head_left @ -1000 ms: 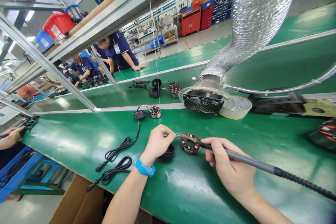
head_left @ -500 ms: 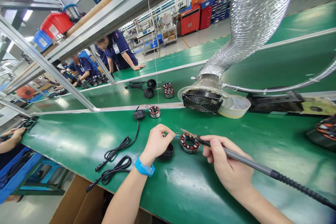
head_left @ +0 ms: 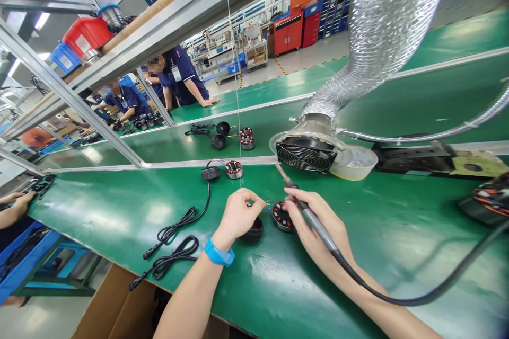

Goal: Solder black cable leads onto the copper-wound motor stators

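My left hand (head_left: 242,214), with a blue band at the wrist, is closed in a pinch on thin wires (head_left: 269,204) that run towards a stator. The stator (head_left: 280,217) is a ring with copper windings, lying on the green bench and partly hidden by my right hand. Under the left fingers sits a round black housing (head_left: 253,231), partly covered. My right hand (head_left: 318,222) grips a soldering iron (head_left: 321,226), its tip pointing up and away above the stator. The right thumb and fingertips are beside the stator and the wires.
A fan hood (head_left: 306,153) with a foil duct (head_left: 369,47) stands behind the stator. Left of my hands lie coiled black cables (head_left: 175,257) and another stator (head_left: 234,169) with its housing. A thin line (head_left: 234,63) hangs from above. Co-workers (head_left: 185,79) are beyond the frame.
My right hand has moved left to the stator, and the iron's tip has swung up off the wires. My left hand holds its place. Parts on the far green strip have shifted left.
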Demonstrator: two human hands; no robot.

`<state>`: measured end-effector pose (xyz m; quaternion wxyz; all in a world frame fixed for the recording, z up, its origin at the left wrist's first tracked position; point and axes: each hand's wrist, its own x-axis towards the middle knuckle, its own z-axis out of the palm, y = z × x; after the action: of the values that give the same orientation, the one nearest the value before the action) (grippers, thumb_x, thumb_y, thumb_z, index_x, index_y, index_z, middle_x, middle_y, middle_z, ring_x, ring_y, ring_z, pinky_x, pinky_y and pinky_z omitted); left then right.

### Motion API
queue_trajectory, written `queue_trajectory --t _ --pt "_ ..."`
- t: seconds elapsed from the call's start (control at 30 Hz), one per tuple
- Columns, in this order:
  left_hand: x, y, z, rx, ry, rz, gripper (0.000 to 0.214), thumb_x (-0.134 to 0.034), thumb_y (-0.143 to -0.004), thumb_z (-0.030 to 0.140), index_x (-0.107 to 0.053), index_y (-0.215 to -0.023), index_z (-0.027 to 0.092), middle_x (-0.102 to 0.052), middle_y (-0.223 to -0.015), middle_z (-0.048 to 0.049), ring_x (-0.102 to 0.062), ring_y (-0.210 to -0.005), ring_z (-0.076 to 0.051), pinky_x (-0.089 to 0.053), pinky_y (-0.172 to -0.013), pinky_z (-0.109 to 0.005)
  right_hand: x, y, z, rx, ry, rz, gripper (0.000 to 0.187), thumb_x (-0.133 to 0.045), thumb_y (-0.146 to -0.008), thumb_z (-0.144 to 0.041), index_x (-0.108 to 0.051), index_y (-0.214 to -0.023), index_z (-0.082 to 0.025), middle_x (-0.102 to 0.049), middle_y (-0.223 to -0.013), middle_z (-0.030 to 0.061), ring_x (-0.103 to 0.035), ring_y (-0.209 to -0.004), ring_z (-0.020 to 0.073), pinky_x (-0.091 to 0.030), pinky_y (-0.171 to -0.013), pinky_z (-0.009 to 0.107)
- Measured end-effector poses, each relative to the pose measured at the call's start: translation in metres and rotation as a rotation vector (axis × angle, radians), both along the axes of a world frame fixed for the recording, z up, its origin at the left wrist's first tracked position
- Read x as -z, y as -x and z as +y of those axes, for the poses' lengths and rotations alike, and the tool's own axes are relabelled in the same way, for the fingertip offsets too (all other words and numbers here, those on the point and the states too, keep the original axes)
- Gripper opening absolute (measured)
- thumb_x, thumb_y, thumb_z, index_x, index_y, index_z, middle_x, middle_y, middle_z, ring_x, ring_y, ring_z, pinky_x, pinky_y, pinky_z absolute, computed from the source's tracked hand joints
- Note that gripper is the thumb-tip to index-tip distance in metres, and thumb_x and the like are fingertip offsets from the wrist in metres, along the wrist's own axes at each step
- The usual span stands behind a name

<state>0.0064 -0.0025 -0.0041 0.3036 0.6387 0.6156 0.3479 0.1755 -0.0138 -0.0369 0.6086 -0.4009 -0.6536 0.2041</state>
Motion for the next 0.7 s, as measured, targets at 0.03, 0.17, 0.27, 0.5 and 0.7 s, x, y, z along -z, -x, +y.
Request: queue_trajectory --t 0.03,0.17,0.27,0.5,0.7 --pt "0.000 0.000 0.000 -0.002 0.003 0.003 0.011 -0.064 -0.084 0.017 -0.069 -0.074 0.015 -0.070 -0.090 -0.0048 -0.063 -0.086 -0.016 -0.046 -0.076 -0.026 0.000 0.001 0.002 -0.003 -0.007 -0.008 0.021 -0.057 -0.097 -0.028 -0.064 -0.116 -0.023 -0.066 -0.100 0.0064 -0.067 -0.088 0.0188 -0.055 -0.083 0.033" --pt "-0.002 -0.002 -0.001 0.002 -0.003 0.007 0.011 -0.062 -0.084 0.017 -0.069 -0.075 0.015 -0.069 -0.089 -0.0041 -0.062 -0.086 -0.016 -0.044 -0.078 -0.027 0.003 0.008 0.007 -0.055 -0.035 -0.028 0.030 -0.056 -0.095 -0.019 -0.058 -0.124 -0.024 -0.060 -0.105 0.0063 -0.066 -0.089 0.0169 -0.056 -0.084 0.032" --pt "-0.002 -0.003 -0.002 0.020 -0.029 0.001 0.013 -0.062 -0.084 0.018 -0.067 -0.073 0.015 -0.068 -0.088 -0.0040 -0.062 -0.085 -0.016 -0.044 -0.077 -0.027 0.005 0.012 0.010 -0.102 -0.041 -0.031 0.039 -0.055 -0.092 -0.012 -0.054 -0.129 -0.025 -0.057 -0.107 0.0063 -0.065 -0.089 0.0165 -0.057 -0.084 0.032" --pt "-0.001 -0.007 -0.007 0.063 -0.086 -0.059 0.013 -0.060 -0.086 0.018 -0.065 -0.074 0.015 -0.065 -0.088 -0.0046 -0.060 -0.084 -0.016 -0.044 -0.073 -0.026 0.006 0.015 0.011 -0.147 -0.076 -0.045 0.043 -0.049 -0.092 -0.008 -0.053 -0.130 -0.027 -0.054 -0.104 0.0056 -0.063 -0.085 0.0150 -0.057 -0.081 0.030" --pt "-0.004 -0.005 -0.013 0.119 -0.168 -0.053 0.008 -0.061 -0.087 0.018 -0.069 -0.086 0.016 -0.064 -0.096 -0.0058 -0.060 -0.083 -0.014 -0.045 -0.067 -0.024 0.006 0.013 0.010 -0.138 -0.062 -0.046 0.037 -0.049 -0.094 -0.013 -0.055 -0.128 -0.027 -0.054 -0.104 0.0059 -0.064 -0.084 0.0156 -0.058 -0.080 0.030"
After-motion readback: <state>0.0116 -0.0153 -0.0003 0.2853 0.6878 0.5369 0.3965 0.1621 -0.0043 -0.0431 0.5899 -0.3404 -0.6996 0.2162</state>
